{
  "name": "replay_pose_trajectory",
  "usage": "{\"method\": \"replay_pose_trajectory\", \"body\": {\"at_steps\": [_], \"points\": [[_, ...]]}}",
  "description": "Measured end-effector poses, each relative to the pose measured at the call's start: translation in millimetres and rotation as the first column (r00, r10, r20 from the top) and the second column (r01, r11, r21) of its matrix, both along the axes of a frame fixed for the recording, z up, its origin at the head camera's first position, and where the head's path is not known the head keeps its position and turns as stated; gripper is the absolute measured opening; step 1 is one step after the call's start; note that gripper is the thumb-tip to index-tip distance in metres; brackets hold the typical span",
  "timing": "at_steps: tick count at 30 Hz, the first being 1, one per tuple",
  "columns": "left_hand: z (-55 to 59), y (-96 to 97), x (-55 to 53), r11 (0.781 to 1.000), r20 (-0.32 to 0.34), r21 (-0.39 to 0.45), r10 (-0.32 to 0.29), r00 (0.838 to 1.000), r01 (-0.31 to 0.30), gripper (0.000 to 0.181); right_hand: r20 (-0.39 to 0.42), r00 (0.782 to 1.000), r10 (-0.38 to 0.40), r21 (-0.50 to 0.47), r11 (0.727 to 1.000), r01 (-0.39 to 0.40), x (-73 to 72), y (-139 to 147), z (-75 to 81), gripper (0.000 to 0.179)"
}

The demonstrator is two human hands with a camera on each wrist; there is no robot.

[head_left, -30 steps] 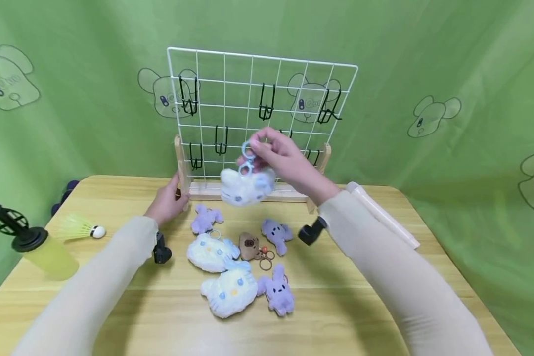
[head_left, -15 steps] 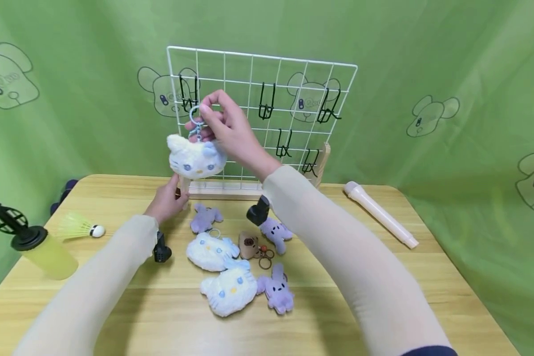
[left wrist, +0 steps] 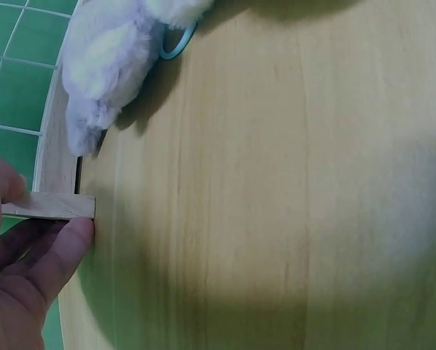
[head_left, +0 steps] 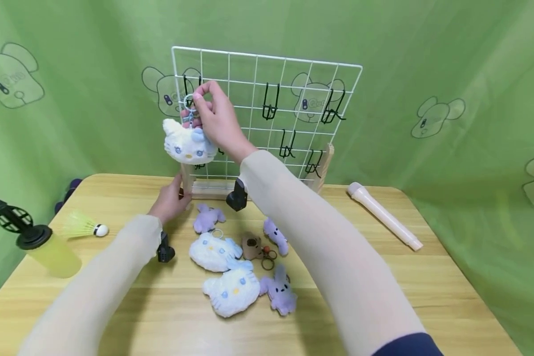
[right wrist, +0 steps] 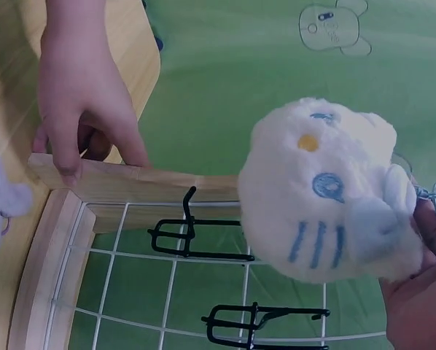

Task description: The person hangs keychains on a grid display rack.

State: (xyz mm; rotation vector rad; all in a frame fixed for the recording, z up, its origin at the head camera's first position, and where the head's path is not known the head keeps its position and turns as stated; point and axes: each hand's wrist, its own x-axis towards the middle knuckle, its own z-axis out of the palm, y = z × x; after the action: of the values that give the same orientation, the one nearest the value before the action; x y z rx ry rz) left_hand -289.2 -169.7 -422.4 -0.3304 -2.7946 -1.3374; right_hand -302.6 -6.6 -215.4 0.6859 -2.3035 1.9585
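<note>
My right hand (head_left: 218,116) pinches the light blue ring (head_left: 189,102) of a white plush cat-head keychain (head_left: 190,147), which hangs below the fingers. The ring overlaps the upper left black hook (head_left: 191,85) on a white wire grid rack (head_left: 260,106). In the right wrist view the plush (right wrist: 320,189) shows its blue eyes, yellow nose and blue bow. My left hand (head_left: 169,201) grips the rack's left wooden foot; in the left wrist view, thumb and fingers lie on either side of that wooden foot (left wrist: 65,206).
Two more white cat plushes (head_left: 232,291), several purple plush keychains (head_left: 206,217) and a brown plush keychain (head_left: 251,245) lie on the table. A yellow bottle (head_left: 53,254) and shuttlecock (head_left: 82,226) are left, a pale pink microphone-shaped stick (head_left: 384,216) right. Other black hooks (head_left: 270,101) hang on the grid.
My right hand has carried the white cat keychain left and up from the middle of the rack to its upper left hook. The left hand keeps its grip on the wooden foot.
</note>
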Motion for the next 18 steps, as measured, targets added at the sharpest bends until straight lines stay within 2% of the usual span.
{"method": "replay_pose_trajectory", "body": {"at_steps": [7, 12, 18], "points": [[1.3, 2.1, 1.7, 1.000, 0.004, -0.011, 0.024, 1.000, -0.024, 0.075, 0.037, 0.999, -0.024, 0.030, 0.999, 0.023, -9.5, -4.4, -3.8, 0.016], [2.6, 3.6, 3.6, 1.000, 0.012, -0.006, 0.010, 1.000, -0.010, 0.077, 0.081, 0.996, -0.047, 0.052, 0.998, 0.043, -11.3, -3.0, -7.4, 0.017], [1.8, 3.4, 3.5, 1.000, 0.025, -0.009, 0.018, 1.000, -0.018, 0.078, 0.074, 0.995, -0.065, 0.078, 0.995, 0.060, -13.2, -0.4, -9.6, 0.017]]}}
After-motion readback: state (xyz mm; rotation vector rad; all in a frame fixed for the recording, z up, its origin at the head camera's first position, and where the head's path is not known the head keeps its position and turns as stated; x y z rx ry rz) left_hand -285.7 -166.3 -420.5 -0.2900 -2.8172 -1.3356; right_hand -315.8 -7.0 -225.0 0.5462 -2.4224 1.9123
